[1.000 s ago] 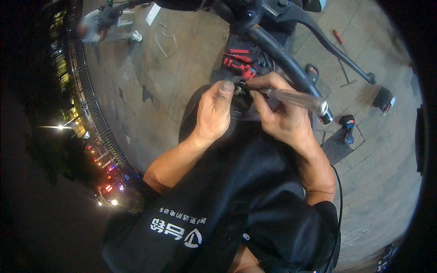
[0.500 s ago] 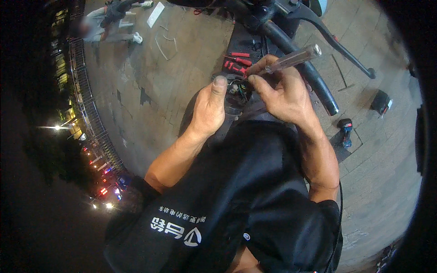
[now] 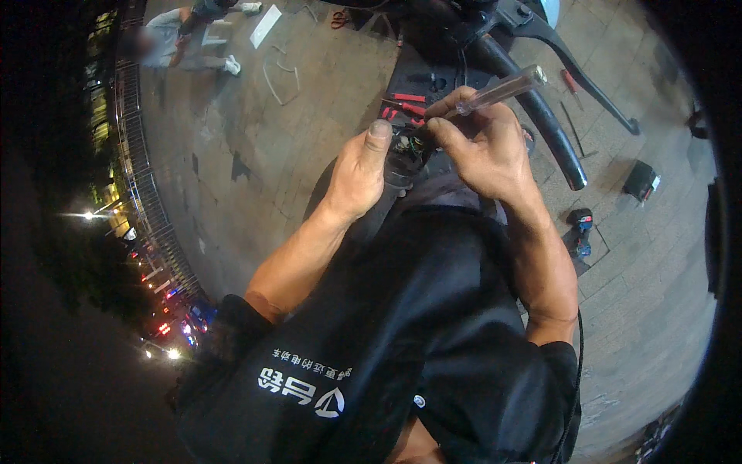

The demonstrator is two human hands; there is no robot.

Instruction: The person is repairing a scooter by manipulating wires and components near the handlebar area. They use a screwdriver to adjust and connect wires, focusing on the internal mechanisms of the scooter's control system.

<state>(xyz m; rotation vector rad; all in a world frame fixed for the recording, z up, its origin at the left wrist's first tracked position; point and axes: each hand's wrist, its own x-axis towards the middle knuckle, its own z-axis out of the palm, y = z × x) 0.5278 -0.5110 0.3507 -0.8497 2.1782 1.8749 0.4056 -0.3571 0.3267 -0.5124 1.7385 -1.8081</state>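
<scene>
A dark housing [image 3: 400,164] with thin coloured wires [image 3: 416,144] showing in its opening sits between my hands, low in front of my body. My left hand [image 3: 357,176] is closed around its left side, thumb up along the rim. My right hand [image 3: 493,158] is closed at the opposite side, with thumb and forefinger drawn together by the wires. A screwdriver [image 3: 506,90] with a clear handle lies across that hand, its handle pointing up and right. Its shaft is hidden by my fingers, and I cannot make out what the fingertips touch.
Red-handled tools [image 3: 406,107] lie on the dark footboard [image 3: 440,66] just beyond. A handlebar [image 3: 545,127] and brake lever [image 3: 572,63] overhang the right side. On the paving are a cordless drill [image 3: 581,230], a black box [image 3: 641,181] and scissors [image 3: 338,20]. Another person [image 3: 166,37] is far left.
The view has shifted slightly. My left thumb sits a little higher, and my right hand stays by the wires with the screwdriver. A red-handled tool on the paving now shows beside the brake lever.
</scene>
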